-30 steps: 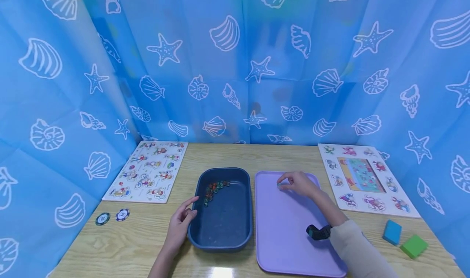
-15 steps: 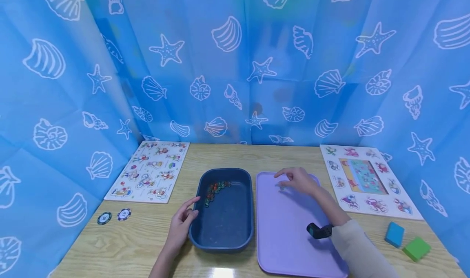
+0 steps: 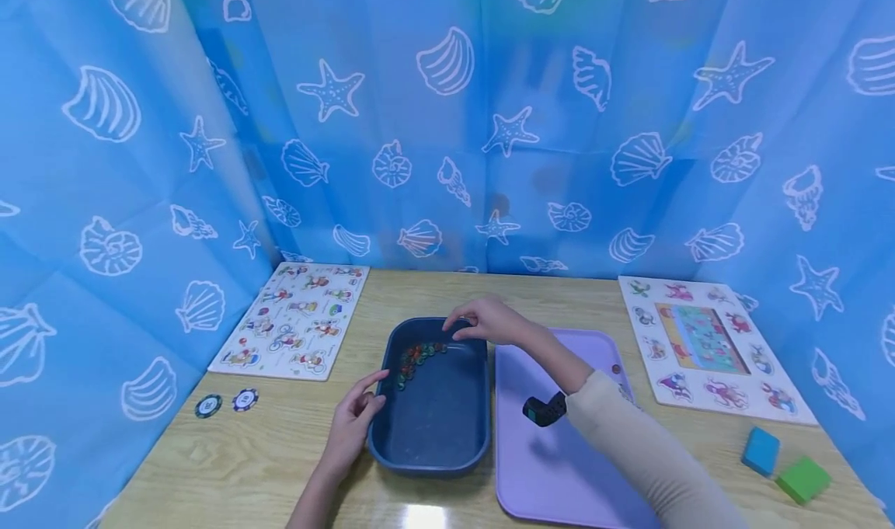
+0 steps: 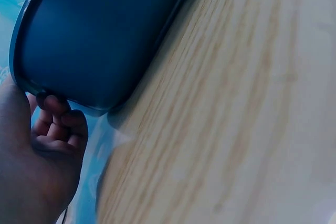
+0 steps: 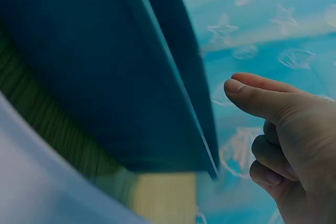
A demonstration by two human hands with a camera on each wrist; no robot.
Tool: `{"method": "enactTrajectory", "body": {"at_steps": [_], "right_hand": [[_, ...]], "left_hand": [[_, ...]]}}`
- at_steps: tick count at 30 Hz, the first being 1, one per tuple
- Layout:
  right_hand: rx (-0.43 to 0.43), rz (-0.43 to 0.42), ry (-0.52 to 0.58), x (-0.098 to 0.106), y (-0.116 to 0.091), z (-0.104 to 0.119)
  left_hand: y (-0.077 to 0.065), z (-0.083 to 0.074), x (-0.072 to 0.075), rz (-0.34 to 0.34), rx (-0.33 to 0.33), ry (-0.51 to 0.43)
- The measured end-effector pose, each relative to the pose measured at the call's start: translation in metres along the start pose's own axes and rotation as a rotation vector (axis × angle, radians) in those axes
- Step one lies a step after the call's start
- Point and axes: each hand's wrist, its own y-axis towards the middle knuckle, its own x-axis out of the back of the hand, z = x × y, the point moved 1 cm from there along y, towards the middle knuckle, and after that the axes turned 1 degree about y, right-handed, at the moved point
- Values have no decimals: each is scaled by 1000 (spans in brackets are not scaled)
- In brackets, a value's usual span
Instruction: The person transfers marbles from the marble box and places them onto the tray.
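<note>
A dark blue rectangular bin (image 3: 428,467) stands mid-table, with several small shiny green and orange-red glass beads (image 3: 412,358) along its far left inside. My left hand (image 3: 355,420) grips the bin's left rim; in the left wrist view its fingers curl at the edge. Over the bin's far right corner hovers my right hand (image 3: 485,321), thumb and index tips close together. No bead shows between the fingertips in the right wrist view, and I cannot tell whether they hold one. To the right lies a purple tray (image 3: 520,467), partly covered by my right arm, with a small brown bead (image 3: 617,368) near its right edge.
Two poker chips (image 3: 227,402) lie left of the bin. A picture puzzle board (image 3: 294,319) is at the back left, another puzzle board (image 3: 713,350) at the right. Blue and green blocks (image 3: 804,479) sit at the front right. A shell-patterned curtain (image 3: 447,125) surrounds the table.
My right hand has moved left from the tray's far part, where its fingers were at a small bead, to above the bin. My left hand stays at the bin's rim.
</note>
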Motion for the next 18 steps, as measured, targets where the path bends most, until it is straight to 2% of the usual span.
{"method": "enactTrajectory", "body": {"at_steps": [4,9,18], "right_hand": [[35,77,-47,-14,22,4],[54,140,-114,-32,38,6],[-3,168,-146,-46,46,3]], "left_hand": [[1,0,1,14,-15,-11],[2,2,2,13,-33,-15],[2,3,1,19,-45,8]]}}
